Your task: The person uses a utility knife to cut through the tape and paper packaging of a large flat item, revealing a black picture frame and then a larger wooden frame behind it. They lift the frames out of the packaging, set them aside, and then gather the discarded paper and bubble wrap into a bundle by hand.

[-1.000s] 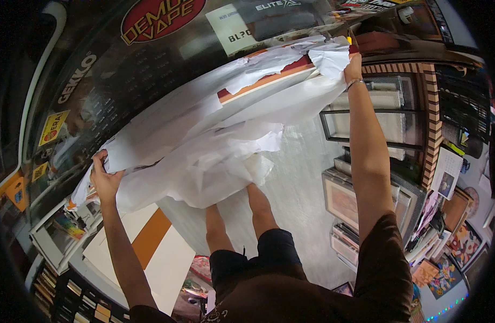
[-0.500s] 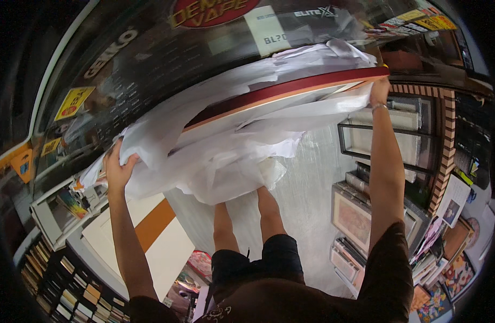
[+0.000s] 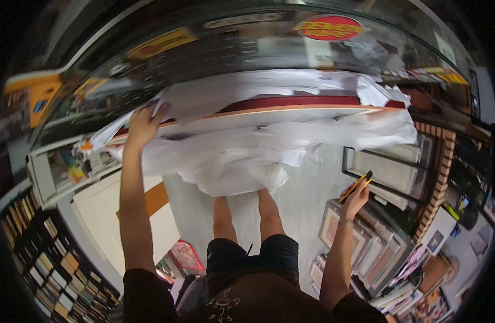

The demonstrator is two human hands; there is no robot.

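A long dark red panel (image 3: 290, 102) with a light wooden edge stands across in front of me, partly covered by crumpled white wrapping sheet (image 3: 226, 156). The sheet hangs down toward my feet on the near side and bunches up behind the panel. My left hand (image 3: 143, 129) is closed on the sheet at the panel's left end; its fingertips are partly hidden. Low on the right, away from the panel, my right hand (image 3: 356, 202) grips a yellow and black utility knife (image 3: 357, 186). Whether its blade is out I cannot tell.
Behind the panel is a dark glass counter (image 3: 231, 48) with stickers. Framed pictures (image 3: 341, 231) lean at the right beside a brick-patterned edge (image 3: 438, 177). Cream boards (image 3: 104, 220) and a rack of frame samples (image 3: 59, 274) stand at the left.
My right hand has let go of the panel's right end and dropped toward me with the knife. My left hand has shifted right along the sheet. The view has turned, and the panel looks more level.
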